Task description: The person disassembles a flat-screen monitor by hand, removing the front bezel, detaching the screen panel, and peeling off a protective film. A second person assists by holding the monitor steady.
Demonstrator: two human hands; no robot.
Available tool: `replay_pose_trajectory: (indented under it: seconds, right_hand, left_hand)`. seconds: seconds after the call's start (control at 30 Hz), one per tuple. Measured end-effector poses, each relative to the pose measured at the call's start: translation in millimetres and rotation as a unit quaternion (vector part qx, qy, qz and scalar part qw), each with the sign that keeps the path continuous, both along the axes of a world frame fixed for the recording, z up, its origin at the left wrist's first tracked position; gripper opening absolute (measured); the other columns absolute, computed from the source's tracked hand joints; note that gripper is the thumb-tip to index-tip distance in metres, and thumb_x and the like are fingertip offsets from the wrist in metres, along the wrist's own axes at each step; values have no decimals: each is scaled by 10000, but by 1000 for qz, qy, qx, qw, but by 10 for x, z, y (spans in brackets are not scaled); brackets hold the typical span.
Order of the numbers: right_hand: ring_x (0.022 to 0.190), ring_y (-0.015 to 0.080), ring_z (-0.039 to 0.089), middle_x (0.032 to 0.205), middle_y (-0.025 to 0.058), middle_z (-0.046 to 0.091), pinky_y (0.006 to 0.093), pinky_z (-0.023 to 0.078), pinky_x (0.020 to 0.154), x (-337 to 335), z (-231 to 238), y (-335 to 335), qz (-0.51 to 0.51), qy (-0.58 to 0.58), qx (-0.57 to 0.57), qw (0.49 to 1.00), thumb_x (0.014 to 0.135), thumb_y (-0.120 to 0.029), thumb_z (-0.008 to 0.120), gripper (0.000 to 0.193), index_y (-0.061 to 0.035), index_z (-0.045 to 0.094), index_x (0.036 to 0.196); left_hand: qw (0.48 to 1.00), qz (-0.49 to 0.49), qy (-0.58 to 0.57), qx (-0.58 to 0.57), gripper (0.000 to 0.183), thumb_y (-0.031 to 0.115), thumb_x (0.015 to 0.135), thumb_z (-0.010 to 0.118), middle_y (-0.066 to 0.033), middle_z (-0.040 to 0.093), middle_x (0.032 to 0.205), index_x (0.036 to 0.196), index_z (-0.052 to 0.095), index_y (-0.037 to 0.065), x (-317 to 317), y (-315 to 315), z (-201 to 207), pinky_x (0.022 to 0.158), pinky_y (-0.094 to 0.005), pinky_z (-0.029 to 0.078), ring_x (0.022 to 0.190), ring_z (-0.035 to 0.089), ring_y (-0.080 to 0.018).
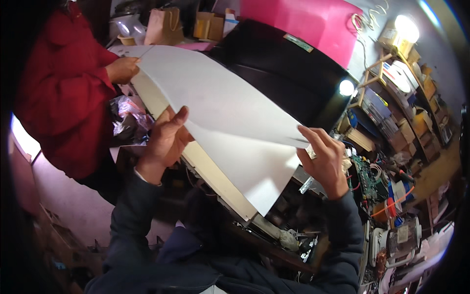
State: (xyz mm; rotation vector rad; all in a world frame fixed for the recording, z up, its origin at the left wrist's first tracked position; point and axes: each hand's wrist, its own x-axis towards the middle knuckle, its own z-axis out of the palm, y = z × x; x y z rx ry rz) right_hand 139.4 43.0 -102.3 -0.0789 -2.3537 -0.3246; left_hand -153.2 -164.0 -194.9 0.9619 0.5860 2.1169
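Note:
A large, thin white sheet point(220, 103) stretches diagonally in front of me, its near corner hanging down. A crease runs across it between my hands. My left hand point(165, 139) is closed at its left edge, thumb up, with part of the grip hidden. On the opposite edge, my right hand point(323, 159) pinches the sheet between thumb and fingers. A co-worker's hand point(123, 70) grips the far left end. Beneath the sheet lies a flat cream-coloured panel point(220, 179), showing along the left side.
Behind the sheet stands a large black panel point(274, 54) with a pink board point(313, 22) behind it. The co-worker in a red jacket point(68, 98) stands at left. Circuit boards point(364, 176) and cables clutter the right. Shelves with boxes point(401, 132) line the far right.

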Motion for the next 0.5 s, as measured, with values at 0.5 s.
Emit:
replay_pose_trajectory:
  seconds: [0.5]
  right_hand:
    - [662,247,752,771,135,757,348,552,613,-257,87,607,-44,176,-142,973,1031,-204,738,232,14,804,988]
  left_hand:
    - [973,188,115,-72,514,164,1030,587,-101,606,1382,1491,481,-35,77,-192,-163,1101,-349,444,1246,574,-179]
